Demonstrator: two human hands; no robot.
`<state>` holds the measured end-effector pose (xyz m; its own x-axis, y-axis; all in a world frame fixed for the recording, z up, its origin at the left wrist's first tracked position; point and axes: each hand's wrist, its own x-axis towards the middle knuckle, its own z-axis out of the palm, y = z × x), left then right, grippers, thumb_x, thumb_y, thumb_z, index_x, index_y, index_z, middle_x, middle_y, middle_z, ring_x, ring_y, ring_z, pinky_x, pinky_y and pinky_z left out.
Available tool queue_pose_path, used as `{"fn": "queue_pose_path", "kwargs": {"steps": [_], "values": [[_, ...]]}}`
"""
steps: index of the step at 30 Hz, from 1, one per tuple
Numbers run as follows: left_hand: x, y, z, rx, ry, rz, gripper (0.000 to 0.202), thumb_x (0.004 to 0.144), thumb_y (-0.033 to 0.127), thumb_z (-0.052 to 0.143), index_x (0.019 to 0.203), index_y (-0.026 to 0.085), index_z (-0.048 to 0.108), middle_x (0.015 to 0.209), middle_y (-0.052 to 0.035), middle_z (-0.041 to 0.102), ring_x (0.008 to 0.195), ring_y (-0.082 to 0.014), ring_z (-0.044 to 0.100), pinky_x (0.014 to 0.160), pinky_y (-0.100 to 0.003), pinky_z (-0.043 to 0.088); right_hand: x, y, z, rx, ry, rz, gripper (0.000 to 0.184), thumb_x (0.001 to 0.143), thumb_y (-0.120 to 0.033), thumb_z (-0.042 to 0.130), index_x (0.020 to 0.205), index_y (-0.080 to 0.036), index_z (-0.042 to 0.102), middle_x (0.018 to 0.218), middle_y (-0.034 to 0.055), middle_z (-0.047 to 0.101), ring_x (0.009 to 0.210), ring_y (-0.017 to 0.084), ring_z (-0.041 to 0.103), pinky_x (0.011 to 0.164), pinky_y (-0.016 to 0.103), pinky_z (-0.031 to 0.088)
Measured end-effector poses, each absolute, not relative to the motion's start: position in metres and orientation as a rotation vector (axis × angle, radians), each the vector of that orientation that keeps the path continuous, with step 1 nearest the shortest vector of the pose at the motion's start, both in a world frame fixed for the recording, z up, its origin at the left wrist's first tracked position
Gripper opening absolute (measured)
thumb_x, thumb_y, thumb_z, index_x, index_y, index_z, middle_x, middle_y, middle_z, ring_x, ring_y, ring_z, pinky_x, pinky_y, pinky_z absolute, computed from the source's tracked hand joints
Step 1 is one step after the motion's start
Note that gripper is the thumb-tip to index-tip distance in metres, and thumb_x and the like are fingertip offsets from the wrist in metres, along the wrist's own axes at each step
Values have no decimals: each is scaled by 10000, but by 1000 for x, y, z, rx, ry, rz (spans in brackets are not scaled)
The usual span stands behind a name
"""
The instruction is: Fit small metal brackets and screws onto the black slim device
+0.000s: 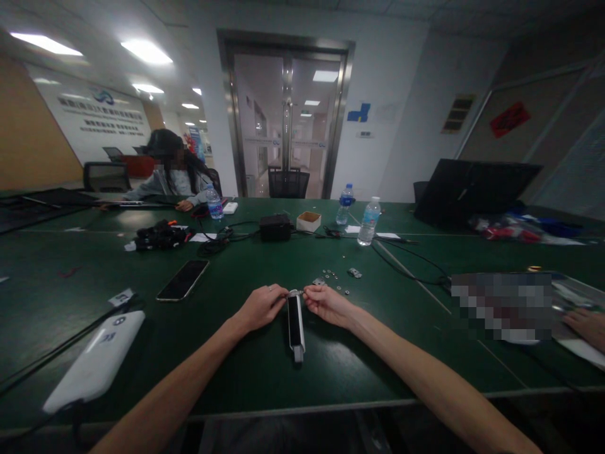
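A narrow device with a black face and white edges (pixel 295 325) lies on the green table, pointing away from me. My left hand (pixel 263 306) is closed, its thumb and fingertips pinching the left side of the device's far end. Across from it, my right hand (pixel 327 304) is pinched at the right side of that end. Something small and light shows at its fingertips, too small to name. Just beyond the right hand lie several small metal rings (pixel 332 275), a small crumpled clear packet (pixel 318 282) and another small packet (pixel 354 273).
A phone (pixel 183 280) and a white power bank (pixel 97 359) with a cable lie left. Farther back are a black box (pixel 275 227), an open carton (pixel 309 221), bottles (pixel 368 221) and cables. A person (pixel 177 170) sits back left; another person's hand (pixel 586 326) is at right.
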<state>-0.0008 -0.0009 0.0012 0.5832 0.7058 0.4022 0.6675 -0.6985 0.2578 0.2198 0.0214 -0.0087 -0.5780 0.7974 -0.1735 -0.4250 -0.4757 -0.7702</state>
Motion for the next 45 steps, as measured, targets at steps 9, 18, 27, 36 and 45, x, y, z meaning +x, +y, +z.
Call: {"fn": "queue_pose_path", "kwargs": {"steps": [9,18,27,36,45], "values": [[-1,-2,2,2786,1193,749,164,905,161,489,1036,170,587,929,-41,640,798,-152,590,740,-272,448,220,18,-7,-738,-964,2036,229,674,-164,792,780,-127,592,704,-7,594,592,58,542,539,153,439],[-2,-3,3,2782,1200,617,198,924,195,459,1073,171,588,981,-54,637,828,-155,593,759,-277,462,225,25,-15,-983,-1467,1508,301,687,-385,752,806,-136,629,694,-18,597,547,70,481,509,211,378],[-1,-2,2,2743,1197,546,181,928,216,473,1065,175,584,997,-46,639,861,-168,599,758,-286,464,224,30,-24,-1110,-1755,1268,258,768,-368,664,870,-131,667,695,14,633,545,104,526,515,236,423],[2,-3,5,2712,1180,458,186,927,217,463,1052,177,595,975,-41,642,862,-165,601,760,-280,464,233,19,-4,-1076,-2288,651,97,817,-236,617,863,-162,661,723,9,633,631,115,551,592,230,414],[2,-4,8,2682,1162,479,201,930,225,455,1064,179,598,993,-42,638,877,-165,602,771,-284,478,237,20,4,-1021,-2437,452,81,833,-243,618,864,-180,659,793,37,645,725,154,567,657,271,419]]}}
